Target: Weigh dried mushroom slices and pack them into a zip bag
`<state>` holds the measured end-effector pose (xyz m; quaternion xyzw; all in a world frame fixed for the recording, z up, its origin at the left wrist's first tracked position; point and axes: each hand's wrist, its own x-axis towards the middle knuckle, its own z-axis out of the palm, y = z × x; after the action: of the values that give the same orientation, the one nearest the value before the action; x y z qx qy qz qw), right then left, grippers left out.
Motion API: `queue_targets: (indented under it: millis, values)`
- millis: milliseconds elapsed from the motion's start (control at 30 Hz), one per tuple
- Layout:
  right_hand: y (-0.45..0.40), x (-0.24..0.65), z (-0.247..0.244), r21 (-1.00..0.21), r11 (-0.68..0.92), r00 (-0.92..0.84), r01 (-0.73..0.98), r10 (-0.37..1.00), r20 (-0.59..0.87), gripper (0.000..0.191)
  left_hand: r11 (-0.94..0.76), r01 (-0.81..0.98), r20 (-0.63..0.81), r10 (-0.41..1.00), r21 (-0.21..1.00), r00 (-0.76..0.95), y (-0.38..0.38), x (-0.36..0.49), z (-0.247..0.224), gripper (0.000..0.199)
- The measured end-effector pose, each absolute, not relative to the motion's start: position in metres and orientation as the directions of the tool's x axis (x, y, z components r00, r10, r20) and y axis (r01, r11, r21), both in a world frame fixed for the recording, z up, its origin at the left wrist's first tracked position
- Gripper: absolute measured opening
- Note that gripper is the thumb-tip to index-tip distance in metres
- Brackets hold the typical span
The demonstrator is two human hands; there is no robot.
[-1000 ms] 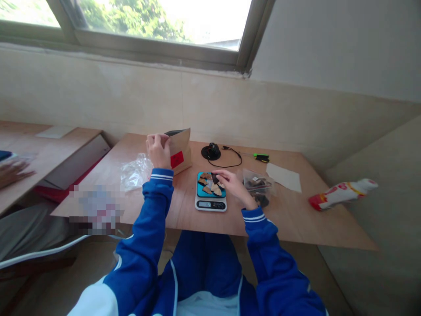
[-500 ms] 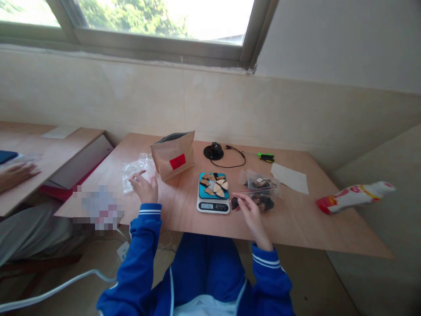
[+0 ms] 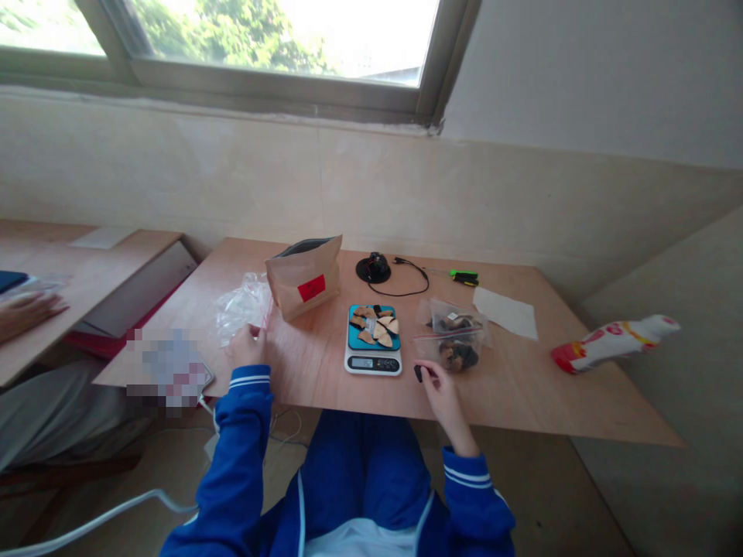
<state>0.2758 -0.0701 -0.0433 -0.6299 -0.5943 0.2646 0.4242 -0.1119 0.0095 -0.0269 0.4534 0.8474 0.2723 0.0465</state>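
Observation:
My left hand (image 3: 247,348) is closed at the near edge of a clear plastic bag (image 3: 237,305), its fingers gripping the bag's edge. Between the thumb and fingers of my right hand (image 3: 442,391) is a small dark piece (image 3: 418,374), held just right of the scale. The white digital scale (image 3: 373,363) has a blue-green top with several pale, dark-edged flat pieces (image 3: 380,329) on it. Close beyond my right hand lie zip bags (image 3: 458,348) containing dark brown pieces. An open brown paper pouch (image 3: 290,286) with a red label stands between the clear bag and the scale.
A black round-based device (image 3: 374,268) with a cable, green-and-black handled tools (image 3: 464,277) and a white paper sheet (image 3: 506,312) lie farther back. A red-and-white bottle (image 3: 612,344) is at right. Another person's hand (image 3: 32,308) rests on the neighbouring table.
My left hand has lowered and closed its fingers at the clear bag, which looks puffier. My right hand has drawn the dark piece slightly nearer to me, away from the zip bags.

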Motion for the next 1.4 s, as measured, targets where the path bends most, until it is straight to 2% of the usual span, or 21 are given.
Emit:
queue_targets:
  millis: [100,167,233,300,367,467,533,567,633,700,833,967,1167,1300,1400]
  values:
    - [-0.069,0.273,-0.049,-0.7,0.142,0.1,0.699,0.951,0.292,0.03,0.388,0.664,0.298,0.671,0.639,-0.679,-0.012,-0.096,-0.016,0.014]
    - [-0.067,0.271,-0.053,-0.614,0.176,0.057,0.769,0.939,0.34,0.03,0.265,0.649,0.441,0.55,0.714,-0.709,-0.032,-0.079,-0.01,0.013]
    - [-0.064,0.267,-0.053,-0.569,0.167,0.048,0.805,0.938,0.343,0.029,0.104,0.672,0.56,0.469,0.733,-0.683,-0.052,-0.059,-0.005,0.013]
    - [-0.064,0.257,-0.047,-0.578,0.152,0.077,0.801,0.933,0.352,0.027,-0.065,0.733,0.664,0.482,0.677,-0.571,-0.071,-0.038,-0.002,0.01]
    - [-0.068,0.239,-0.031,-0.669,0.193,0.097,0.718,0.924,0.37,0.028,-0.24,0.754,0.727,0.545,0.612,-0.417,-0.086,-0.017,-0.002,0.006]
    - [-0.082,0.201,-0.001,-0.88,0.266,0.058,0.393,0.948,0.313,0.039,-0.471,0.683,0.715,0.69,0.559,-0.11,-0.101,0.013,-0.005,0.007]
    - [-0.091,0.175,0.015,-0.97,0.175,0.0,0.17,0.984,0.177,0.048,-0.597,0.592,0.682,0.724,0.542,0.105,-0.109,0.028,-0.006,0.01]
    - [-0.095,0.165,0.021,-0.988,0.12,-0.021,0.092,0.993,0.119,0.05,-0.625,0.547,0.663,0.731,0.557,0.16,-0.111,0.034,-0.005,0.01]
    - [-0.1,0.15,0.027,-0.999,0.038,-0.053,-0.023,0.998,0.039,0.054,-0.617,0.465,0.616,0.768,0.635,0.178,-0.115,0.041,-0.002,0.013]
    - [-0.103,0.145,0.028,-0.996,0.005,-0.071,-0.093,0.997,0.012,0.056,-0.543,0.372,0.539,0.833,0.753,0.125,-0.116,0.044,0.003,0.017]
    - [-0.106,0.147,0.026,-0.996,-0.027,-0.093,-0.086,0.995,-0.019,0.059,-0.365,0.198,0.371,0.929,0.91,0.008,-0.111,0.047,0.012,0.019]
    - [-0.107,0.152,0.023,-0.998,-0.041,-0.096,-0.045,0.995,-0.036,0.064,-0.279,0.196,0.291,0.956,0.94,-0.038,-0.103,0.052,0.019,0.018]
    - [-0.107,0.158,0.019,-0.999,-0.019,-0.111,-0.036,0.994,-0.015,0.064,-0.302,0.278,0.321,0.947,0.912,-0.024,-0.096,0.054,0.028,0.025]
    - [-0.106,0.159,0.022,-0.998,-0.003,-0.144,-0.067,0.99,0.006,0.059,-0.304,0.215,0.299,0.953,0.928,0.053,-0.092,0.051,0.026,0.029]
    - [-0.105,0.16,0.025,-0.998,0.001,-0.152,-0.066,0.988,0.011,0.057,-0.224,0.135,0.215,0.974,0.965,0.077,-0.092,0.05,0.022,0.031]
